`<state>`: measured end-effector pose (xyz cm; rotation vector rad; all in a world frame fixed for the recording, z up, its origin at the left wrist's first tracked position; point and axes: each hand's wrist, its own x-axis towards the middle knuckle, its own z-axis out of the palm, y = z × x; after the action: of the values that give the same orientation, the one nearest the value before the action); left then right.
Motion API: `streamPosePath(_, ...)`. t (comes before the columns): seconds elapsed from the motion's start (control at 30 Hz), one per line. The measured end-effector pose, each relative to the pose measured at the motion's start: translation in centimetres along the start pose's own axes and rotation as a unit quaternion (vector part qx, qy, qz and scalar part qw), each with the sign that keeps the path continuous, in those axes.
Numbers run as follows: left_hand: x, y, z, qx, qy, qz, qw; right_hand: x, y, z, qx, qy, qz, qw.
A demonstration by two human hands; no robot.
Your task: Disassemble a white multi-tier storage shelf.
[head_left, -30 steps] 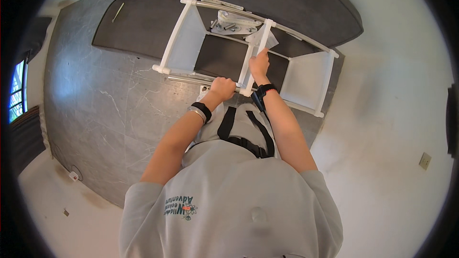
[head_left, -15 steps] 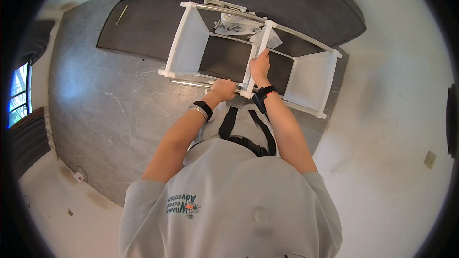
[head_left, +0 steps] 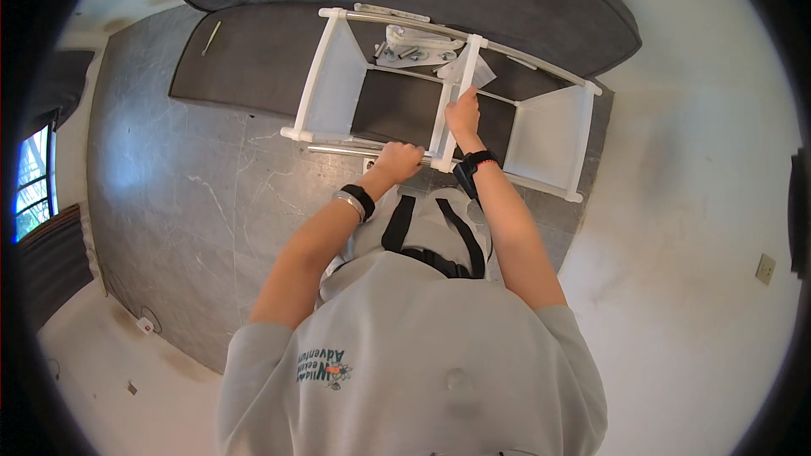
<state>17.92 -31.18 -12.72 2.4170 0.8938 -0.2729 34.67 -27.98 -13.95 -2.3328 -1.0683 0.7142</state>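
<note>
A rack of white panels (head_left: pixel 332 76) and silver tubes lies before me, split in two by a white middle panel (head_left: pixel 467 66). My right hand (head_left: pixel 462 121) is wrapped round the near part of that middle panel's edge. My left hand (head_left: pixel 399 160) is closed round a silver metal tube (head_left: pixel 334 150) on the rack's near side. The tube's left end lies just outside the left panel's near corner, apart from it. My left hand hides how the tube's right end meets the middle panel. At the right stands the other end panel (head_left: pixel 549 131).
Behind the rack is a dark grey sofa (head_left: pixel 241 59). On its seat, seen through the rack, lie loose metal parts and white packing (head_left: pixel 414 52). A thin light-coloured tool (head_left: pixel 211 38) rests farther left. Grey tile floor (head_left: pixel 169 177) spreads to the left; a white wall (head_left: pixel 676 203) stands right.
My view has shifted slightly. Both hands keep their hold on the middle panel and the tube; the left hand and tube have moved a little rightward.
</note>
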Motion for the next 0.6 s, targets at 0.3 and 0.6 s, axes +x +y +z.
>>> streamPosePath(0.3, -0.6, 0.9, 2.6, 0.1, 0.19, 0.006, 0.977, -1.3, -0.6, 0.6, -0.033, 0.059, 0.021, 0.998)
streamPosePath(0.6, 0.6, -3.0, 2.6, 0.017, 0.19, 0.162, 0.968, -1.0, -0.4, 0.8, -0.054, 0.025, -0.01, 0.998)
